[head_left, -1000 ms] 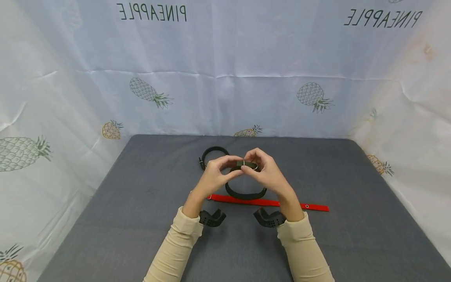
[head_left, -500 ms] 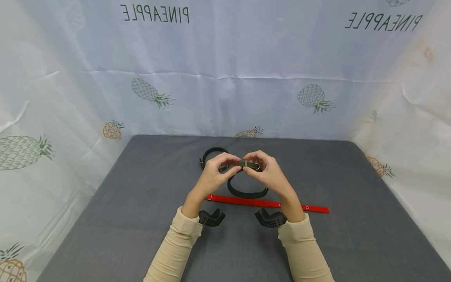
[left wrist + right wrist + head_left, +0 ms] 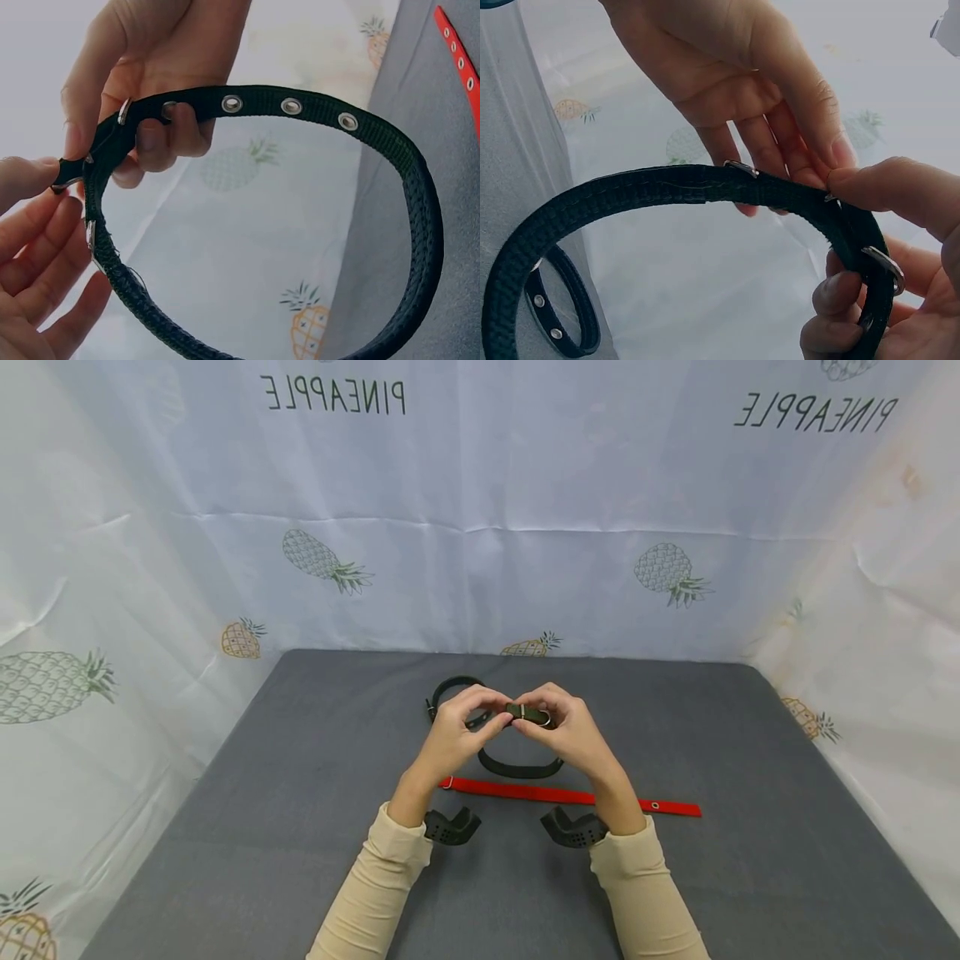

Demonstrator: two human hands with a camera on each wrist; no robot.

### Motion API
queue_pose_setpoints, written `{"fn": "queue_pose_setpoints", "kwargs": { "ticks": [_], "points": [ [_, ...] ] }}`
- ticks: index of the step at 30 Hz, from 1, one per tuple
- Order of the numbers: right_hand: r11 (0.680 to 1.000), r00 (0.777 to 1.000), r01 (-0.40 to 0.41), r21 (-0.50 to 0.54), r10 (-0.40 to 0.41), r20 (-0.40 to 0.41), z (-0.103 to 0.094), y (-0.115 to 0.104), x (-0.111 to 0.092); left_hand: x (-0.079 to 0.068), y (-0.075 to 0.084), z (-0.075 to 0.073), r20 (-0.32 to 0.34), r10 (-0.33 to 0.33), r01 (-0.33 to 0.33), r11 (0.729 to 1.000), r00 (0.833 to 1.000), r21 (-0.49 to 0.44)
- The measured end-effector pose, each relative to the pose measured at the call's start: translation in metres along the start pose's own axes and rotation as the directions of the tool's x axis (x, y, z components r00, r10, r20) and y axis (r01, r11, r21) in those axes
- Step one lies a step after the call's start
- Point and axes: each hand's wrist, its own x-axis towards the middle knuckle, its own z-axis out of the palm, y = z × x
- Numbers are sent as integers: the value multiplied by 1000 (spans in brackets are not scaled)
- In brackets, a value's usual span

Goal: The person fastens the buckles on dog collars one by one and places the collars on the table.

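Observation:
A dark green webbing collar (image 3: 521, 771), closed into a loop, hangs below both hands. My left hand (image 3: 456, 731) pinches the collar's strap end between thumb and fingertips. My right hand (image 3: 573, 735) holds the band beside a metal D-ring, its thumb and fingers meeting the left fingertips. Metal eyelets (image 3: 292, 106) line one side of the band in the left wrist view. A metal buckle (image 3: 93, 244) lies against the band near the left fingers. The right wrist view shows a metal ring (image 3: 885, 270) on the band by the right hand.
A red strap (image 3: 525, 792) with eyelets lies across the grey table (image 3: 300, 827), below the hanging loop in the head view. A black collar (image 3: 457, 681) lies behind the left hand. White pineapple-print curtains (image 3: 465, 577) enclose the table's back and sides.
The fingers have shifted slightly along the band near the metal fittings. The hanging loop has swung a little, lately to the left. Both hands keep their hold, and the head view has tilted slightly.

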Motion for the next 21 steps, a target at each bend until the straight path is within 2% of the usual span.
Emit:
{"fn": "queue_pose_setpoints", "kwargs": {
  "ticks": [5,12,21],
  "points": [
    [1000,999,25,16,-25,19,0,2,0,-2,0,-2,-23,4,-4,1000,1000,7],
    [1000,1000,11,21,-11,-1,-3,3,0,0,1,-4,-36,20,-20,1000,999,10],
    [999,1000,-19,35,20,-3,-3,1,-1,0,1,-11,-69,-3,0,999,998,-35]
  ]
}}
